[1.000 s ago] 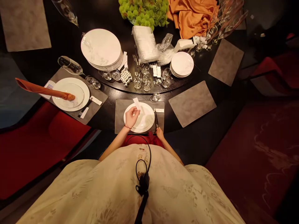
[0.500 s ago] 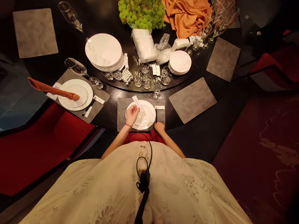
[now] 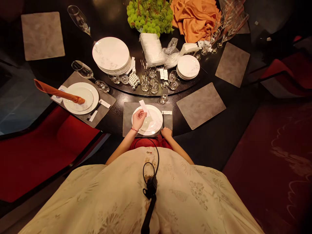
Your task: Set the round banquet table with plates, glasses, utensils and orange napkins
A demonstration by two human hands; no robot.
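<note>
My left hand (image 3: 138,119) pinches a small white paper packet (image 3: 143,104), which it holds above a white plate (image 3: 156,130). A smaller plate (image 3: 151,122) sits on that plate, partly covered by my hand. At the front edge of the grey placemat (image 3: 127,109), my right hand (image 3: 166,132) is closed round the lower end of dark chopsticks (image 3: 163,119). Their upper end lies by a white rest (image 3: 166,112). Just beyond the placemat stands a small glass (image 3: 163,98).
Ahead on the turntable are large plates (image 3: 110,53), small plates (image 3: 188,66), several glasses (image 3: 152,80), wrapped items (image 3: 152,48), orange cloths (image 3: 195,19) and greenery (image 3: 149,16). To the left, a set place holds a rolled orange napkin (image 3: 58,93). A red chair (image 3: 70,139) stands there too.
The view has shifted slightly, so the table things sit a little farther right and lower. Both hands keep almost the same position, the left one still with the paper packet.
</note>
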